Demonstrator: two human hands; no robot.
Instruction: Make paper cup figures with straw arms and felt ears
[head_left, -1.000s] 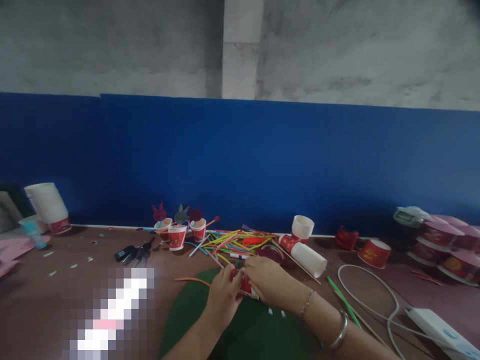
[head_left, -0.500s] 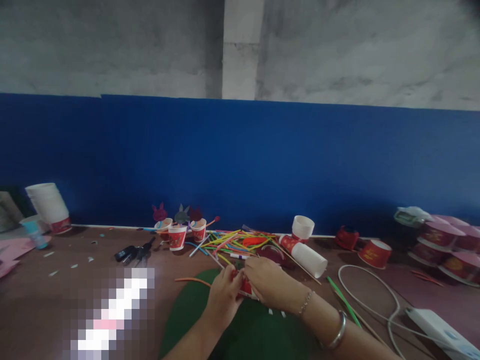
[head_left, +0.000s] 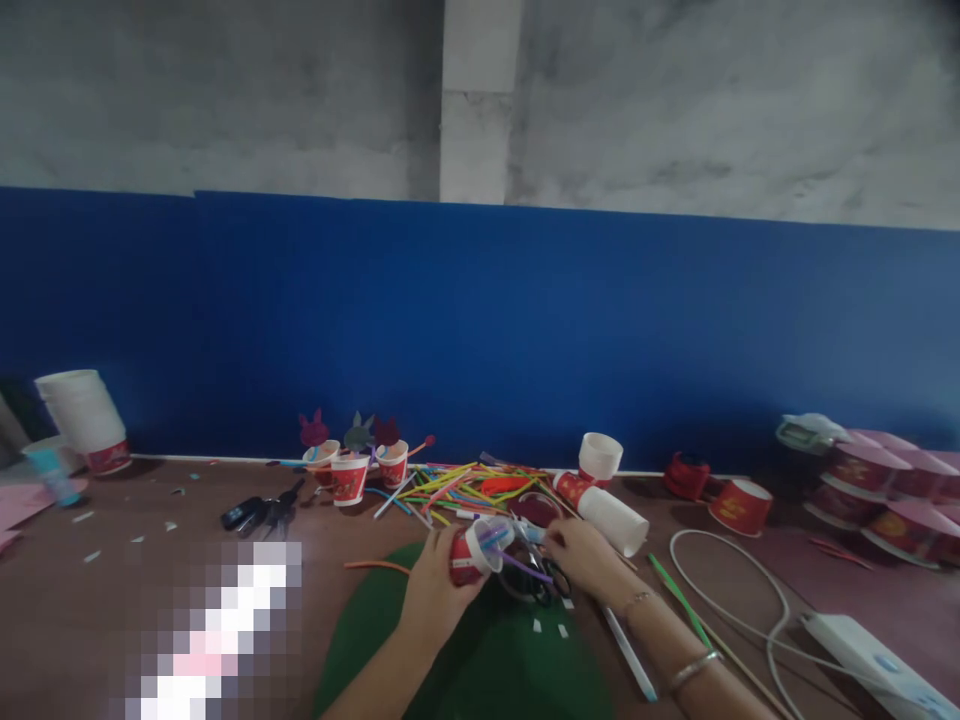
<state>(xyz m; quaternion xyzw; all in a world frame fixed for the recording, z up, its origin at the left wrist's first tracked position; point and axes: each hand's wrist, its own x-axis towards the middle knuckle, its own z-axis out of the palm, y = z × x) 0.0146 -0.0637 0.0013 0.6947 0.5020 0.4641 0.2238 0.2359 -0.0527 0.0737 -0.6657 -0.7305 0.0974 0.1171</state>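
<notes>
My left hand [head_left: 433,590] grips a red and white paper cup [head_left: 466,558], tipped on its side with its mouth to the right. Blue and purple sticks show in its opening, and a purple stick [head_left: 525,567] reaches out past the rim. My right hand [head_left: 589,562] is to the right of the cup, apart from it, its fingers curled together. What they pinch, if anything, is too small to make out. Scissors with black handles [head_left: 553,583] lie just below those fingertips, beside a roll of tape [head_left: 517,580].
Colourful sticks [head_left: 480,485] are heaped behind the hands. Decorated cups [head_left: 349,480] stand to their left, beyond keys [head_left: 277,510]. Stacked white cups [head_left: 611,515] lie on the right. A white cable [head_left: 780,600] loops near a power strip [head_left: 862,640]. Green sheet [head_left: 480,670] lies underneath.
My right hand has left the cup and moved right toward the scissors. The cup in my left hand has turned, so its mouth and the sticks inside now show.
</notes>
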